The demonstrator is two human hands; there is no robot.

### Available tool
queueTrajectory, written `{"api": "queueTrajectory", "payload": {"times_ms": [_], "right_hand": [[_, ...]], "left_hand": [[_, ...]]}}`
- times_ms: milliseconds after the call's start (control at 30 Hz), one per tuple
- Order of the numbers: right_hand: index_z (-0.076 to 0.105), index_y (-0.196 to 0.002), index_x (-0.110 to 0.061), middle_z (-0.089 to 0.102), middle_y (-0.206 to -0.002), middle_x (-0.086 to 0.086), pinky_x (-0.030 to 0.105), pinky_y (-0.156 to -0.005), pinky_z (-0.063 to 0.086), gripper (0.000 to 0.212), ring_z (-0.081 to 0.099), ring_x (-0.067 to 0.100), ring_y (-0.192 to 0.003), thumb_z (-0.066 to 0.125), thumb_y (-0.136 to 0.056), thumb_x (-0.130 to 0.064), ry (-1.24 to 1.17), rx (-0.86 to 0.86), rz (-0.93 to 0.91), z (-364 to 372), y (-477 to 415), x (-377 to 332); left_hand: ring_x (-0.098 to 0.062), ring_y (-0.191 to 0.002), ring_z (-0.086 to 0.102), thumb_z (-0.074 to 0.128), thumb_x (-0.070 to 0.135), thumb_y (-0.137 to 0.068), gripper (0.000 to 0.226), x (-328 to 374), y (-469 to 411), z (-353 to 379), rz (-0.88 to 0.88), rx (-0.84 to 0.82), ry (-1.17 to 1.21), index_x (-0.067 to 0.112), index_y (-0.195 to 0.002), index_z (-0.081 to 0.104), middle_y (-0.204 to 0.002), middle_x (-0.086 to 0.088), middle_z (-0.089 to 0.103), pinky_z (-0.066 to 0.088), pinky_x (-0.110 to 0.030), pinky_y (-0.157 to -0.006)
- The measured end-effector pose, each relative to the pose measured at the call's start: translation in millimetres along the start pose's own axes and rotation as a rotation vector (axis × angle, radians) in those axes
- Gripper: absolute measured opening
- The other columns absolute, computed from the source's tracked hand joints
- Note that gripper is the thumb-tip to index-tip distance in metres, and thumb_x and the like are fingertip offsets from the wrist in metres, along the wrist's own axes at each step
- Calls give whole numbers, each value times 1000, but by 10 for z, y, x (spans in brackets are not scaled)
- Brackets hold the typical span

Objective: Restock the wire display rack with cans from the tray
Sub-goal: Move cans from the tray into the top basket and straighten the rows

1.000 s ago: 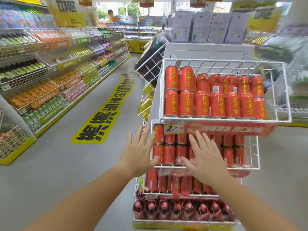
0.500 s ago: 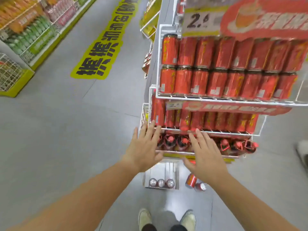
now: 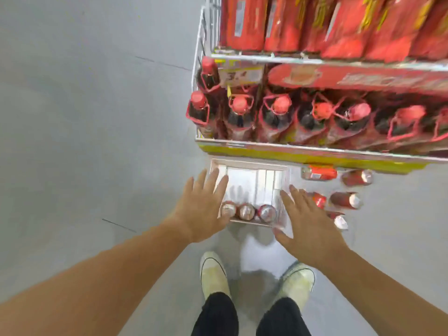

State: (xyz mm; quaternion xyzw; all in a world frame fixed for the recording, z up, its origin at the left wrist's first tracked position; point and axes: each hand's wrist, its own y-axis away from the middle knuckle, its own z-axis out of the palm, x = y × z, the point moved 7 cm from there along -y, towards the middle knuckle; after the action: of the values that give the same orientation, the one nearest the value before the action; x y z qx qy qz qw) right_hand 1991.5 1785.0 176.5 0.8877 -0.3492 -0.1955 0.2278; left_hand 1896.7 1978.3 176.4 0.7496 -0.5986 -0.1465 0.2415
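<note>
Both hands hang spread and empty over the floor: the left hand (image 3: 202,209) at the 9 o'clock edge of the clear tray (image 3: 252,183), the right hand (image 3: 309,224) at its 3 o'clock edge. Three cans (image 3: 246,211) stand along the tray's 6 o'clock wall, loose cans (image 3: 344,200) lie further toward 3 o'clock, and the wire rack (image 3: 315,147) sits at 12 o'clock. This looks like the pick-up step; next, a hand should drop and close around one upright can.

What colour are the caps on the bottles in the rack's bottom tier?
Red, on dark bottles; the head view, the only one, shows them clearly.
</note>
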Motion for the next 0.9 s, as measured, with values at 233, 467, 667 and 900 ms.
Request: {"api": "queueTrajectory", "payload": {"times_ms": [233, 467, 667, 900], "right_hand": [[0, -158, -25, -1, -167, 1, 39, -118, 25, 83, 10, 23, -152, 44, -95, -56, -152, -182, 54, 1301, -767, 270], [9, -155, -35, 22, -161, -6, 43, -100, 48, 81, 46, 26, -136, 48, -90, -63, -257, -280, 132, 1917, -1261, 367], [40, -131, -30, 45, -125, -3, 40, -89, 52, 71, 58, 23, -102, 76, -72, -49, -442, -306, 245, 2104, -1357, 428], [37, -122, -32, 59, -102, -7, 37, -80, 54, 71, 63, 21, -91, 80, -66, -39, -596, -124, 396, 2028, -1506, 568]], "left_hand": [[-32, -151, 18, 43, 57, -97, 83, -69, -777, 1325, -7, -167, 90, 22, -160, 1, -167, -10, 0, 33, -43, -114], [-33, -136, 46, 54, 52, -94, 68, -127, -1249, 2203, -89, -403, 452, 39, -154, 26, -156, -4, 26, 41, -46, -110], [-31, -117, 54, 71, 44, -83, 70, -25, -1371, 2557, -173, -494, 564, 38, -143, 35, -140, -3, 33, 49, -44, -102], [-26, -114, 49, 81, 29, -66, 71, -158, -1505, 2566, -209, -353, 694, 35, -127, 45, -126, -1, 35, 50, -40, -99]]}}
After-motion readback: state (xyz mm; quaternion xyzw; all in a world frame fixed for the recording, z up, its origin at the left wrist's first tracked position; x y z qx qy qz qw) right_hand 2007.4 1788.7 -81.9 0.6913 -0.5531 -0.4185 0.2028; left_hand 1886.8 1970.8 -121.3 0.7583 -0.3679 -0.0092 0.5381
